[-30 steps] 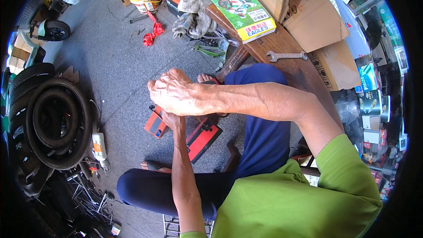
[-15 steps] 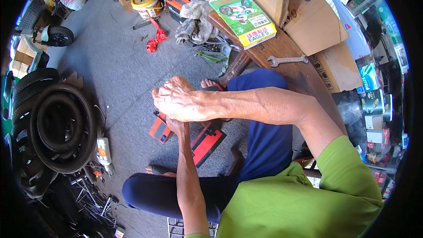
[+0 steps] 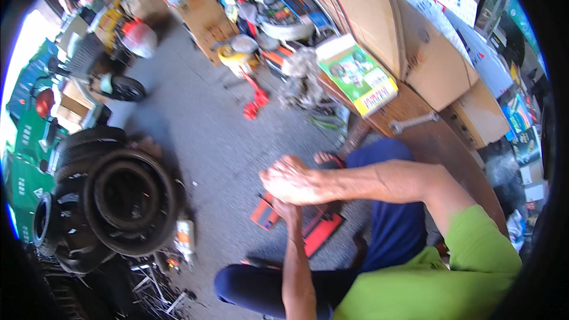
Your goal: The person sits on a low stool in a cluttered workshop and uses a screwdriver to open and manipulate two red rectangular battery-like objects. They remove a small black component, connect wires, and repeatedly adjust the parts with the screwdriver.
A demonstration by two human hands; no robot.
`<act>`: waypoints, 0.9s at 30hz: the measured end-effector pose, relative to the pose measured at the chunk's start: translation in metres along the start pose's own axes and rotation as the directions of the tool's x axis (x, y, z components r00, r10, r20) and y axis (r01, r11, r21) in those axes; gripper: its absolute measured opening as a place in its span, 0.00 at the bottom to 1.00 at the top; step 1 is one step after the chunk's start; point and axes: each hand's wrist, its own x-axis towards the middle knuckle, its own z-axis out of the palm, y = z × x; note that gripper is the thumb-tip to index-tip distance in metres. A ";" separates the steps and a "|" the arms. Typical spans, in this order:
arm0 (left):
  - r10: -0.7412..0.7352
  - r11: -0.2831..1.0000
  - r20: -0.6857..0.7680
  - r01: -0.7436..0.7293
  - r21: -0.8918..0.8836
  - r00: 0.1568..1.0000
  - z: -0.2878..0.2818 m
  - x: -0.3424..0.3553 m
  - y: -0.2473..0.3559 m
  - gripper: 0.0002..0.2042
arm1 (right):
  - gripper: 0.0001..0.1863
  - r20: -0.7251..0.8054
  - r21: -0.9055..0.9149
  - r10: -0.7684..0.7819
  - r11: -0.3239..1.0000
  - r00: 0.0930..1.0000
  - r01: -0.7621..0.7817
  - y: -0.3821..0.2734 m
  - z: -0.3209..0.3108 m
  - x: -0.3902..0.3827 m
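Note:
My right hand (image 3: 290,179) is closed, with knuckles up, over my left hand (image 3: 286,207), which lies mostly hidden beneath it. What they grip, if anything, is out of sight. Below them on the floor lie an orange-red and black battery-like box (image 3: 261,216) and a larger red and black one (image 3: 322,234). My knees in blue trousers are bent on either side. A wooden bench (image 3: 468,175) at my right bears an open-end wrench (image 3: 409,124) and a green and yellow printed box (image 3: 355,77), both apart from my hands.
Stacked tyres (image 3: 127,154) stand left, near a white bottle (image 3: 185,237) and scattered metal tools. A scooter wheel (image 3: 127,89), red ribbon (image 3: 255,104), a yellow bucket (image 3: 228,59) and grey rags (image 3: 296,74) are farther forward. Folded cardboard (image 3: 438,83) leans behind the bench, beside cluttered shelves.
The camera has swung up and leftward, so the scene sits lower and further right, showing more of the background. My hands stay together, right over left, above the boxes.

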 end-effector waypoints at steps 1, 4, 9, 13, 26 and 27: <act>-0.003 1.000 -0.026 0.003 0.004 1.000 -0.002 0.003 -0.002 0.24 | 0.17 -0.030 -0.034 -0.029 0.999 0.999 0.028 -0.003 -0.003 -0.001; -0.032 0.980 0.059 0.020 0.196 0.998 -0.006 0.004 -0.023 0.26 | 0.18 -0.024 0.056 0.007 0.998 1.000 -0.006 -0.010 -0.010 -0.005; -0.090 0.978 0.103 0.069 0.197 0.991 -0.006 0.006 0.030 0.24 | 0.21 -0.032 0.042 0.005 0.999 0.999 -0.004 -0.005 -0.015 -0.011; -0.096 0.974 0.032 0.087 0.211 0.995 -0.019 0.002 0.032 0.16 | 0.22 0.030 0.100 0.086 0.991 0.996 -0.089 -0.013 -0.012 -0.001; -0.089 0.968 0.073 0.069 0.240 0.993 -0.018 0.001 0.037 0.14 | 0.20 0.080 0.133 0.089 0.986 0.993 -0.099 -0.015 -0.021 -0.007; -0.097 0.962 0.077 0.074 0.264 0.992 -0.016 0.001 0.029 0.14 | 0.20 0.130 0.156 0.088 0.982 0.988 -0.108 -0.014 -0.027 -0.005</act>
